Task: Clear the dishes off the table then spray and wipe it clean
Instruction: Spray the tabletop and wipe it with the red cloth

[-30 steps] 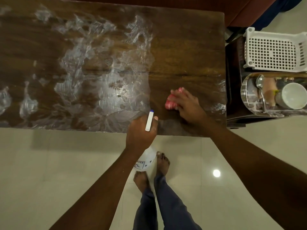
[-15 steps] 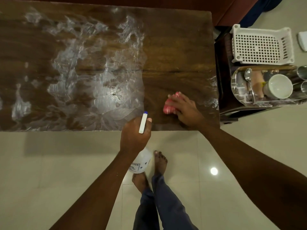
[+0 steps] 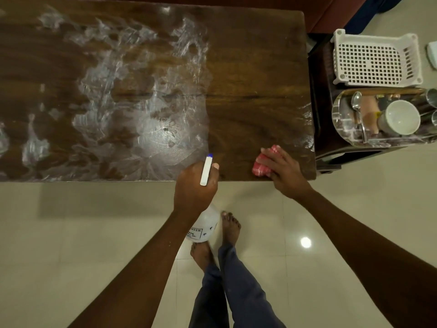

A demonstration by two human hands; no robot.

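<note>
Left hand (image 3: pixel 195 185): closed around the neck of a spray bottle (image 3: pixel 204 224); the white nozzle with its blue tip is directed toward the table (image 3: pixel 260 67), and the translucent bottle body is seen hanging below the wrist, over the floor (image 3: pixel 71 233).

Right hand (image 3: pixel 285 171): fingers spread and pressed flat on a crumpled red-and-white cloth (image 3: pixel 261 165), which is held against the tabletop near its front right corner.

Table: dark wood, bare of dishes. The left and middle portions are covered with whitish wet streaks; the right portion is seen mostly dark and unstreaked.

Side stand, right of the table: a white perforated basket (image 3: pixel 376 59) is placed at the rear; a steel tray (image 3: pixel 340 121) holding a spoon (image 3: pixel 357 107) and a white cup (image 3: pixel 399 118) is placed in front.
</note>
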